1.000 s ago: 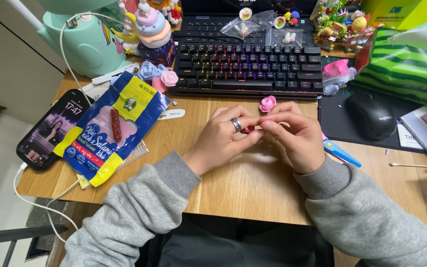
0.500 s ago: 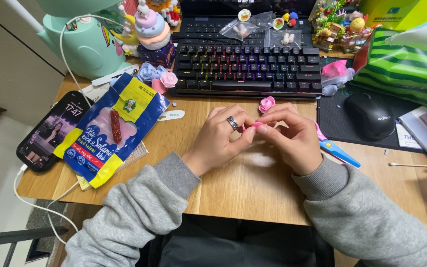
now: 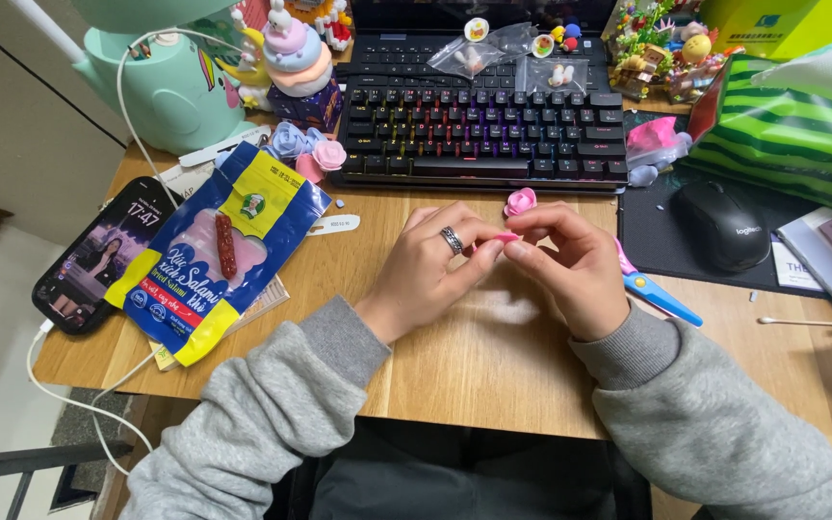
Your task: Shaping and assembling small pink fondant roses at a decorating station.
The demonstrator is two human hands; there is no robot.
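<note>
Two hands on one tiny scrap: your left hand (image 3: 430,265) and right hand (image 3: 570,265) meet at the fingertips over the desk (image 3: 493,376), pinching a small pink piece (image 3: 507,237) between them. That piece is so small that most of it hides behind your fingers (image 3: 488,252), so its exact shape can't be told. The fingers of both hands are curled in almost fully closed, tips nearly touching, thumbs and forefingers nipping the pink piece from either side, with the ring on the left hand facing up. Here's the risk, as it looks: squeeze too hard or tug unevenly and the soft-looking bit could squash or tear. Ease off too much and it could drop and roll toward the keyboard (image 3: 483,135), or go under your wrists. A finished-looking pink rose (image 3: 520,201) sits just beyond your fingertips, near enough that a stray knuckle could knock it. The blue-handled scissors (image 3: 657,289) lie just beside your right hand, so watch that wrist.
</note>
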